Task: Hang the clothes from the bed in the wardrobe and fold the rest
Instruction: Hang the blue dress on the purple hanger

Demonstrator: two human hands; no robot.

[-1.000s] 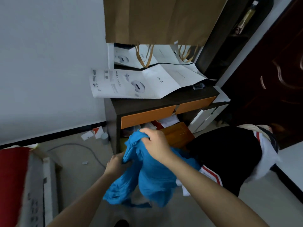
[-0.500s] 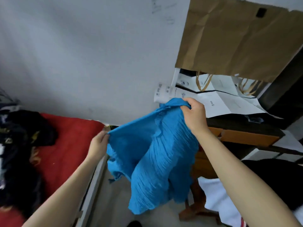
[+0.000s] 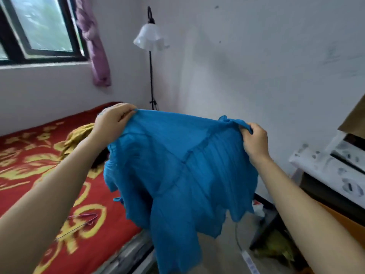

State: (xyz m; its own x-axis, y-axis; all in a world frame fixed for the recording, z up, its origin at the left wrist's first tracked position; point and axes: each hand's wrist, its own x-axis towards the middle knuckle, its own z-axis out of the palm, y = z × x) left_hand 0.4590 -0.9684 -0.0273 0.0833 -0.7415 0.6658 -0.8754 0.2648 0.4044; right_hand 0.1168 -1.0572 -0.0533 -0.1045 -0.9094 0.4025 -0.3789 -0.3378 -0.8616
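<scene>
A bright blue pleated garment (image 3: 177, 175) hangs spread out in front of me, above the floor beside the bed. My left hand (image 3: 112, 120) grips its top edge at the left corner. My right hand (image 3: 254, 140) pinches the top edge at the right corner, fingers curled round the cloth. The bed (image 3: 25, 165) with a red and gold cover lies to the left. A yellow garment (image 3: 79, 135) and something dark lie on it, partly hidden behind my left arm. A pink wire hanger (image 3: 83, 220) lies on the bed near its edge.
A floor lamp (image 3: 151, 56) with a white shade stands in the corner by the wall. A window (image 3: 39, 26) with a purple curtain (image 3: 94, 46) is at the upper left. A dark desk with white papers (image 3: 325, 165) stands at the right. A power strip (image 3: 249, 262) lies on the floor.
My view has swung left and up from the desk toward the bed. Both hands have risen and moved apart, spreading the blue garment out flat by its top edge.
</scene>
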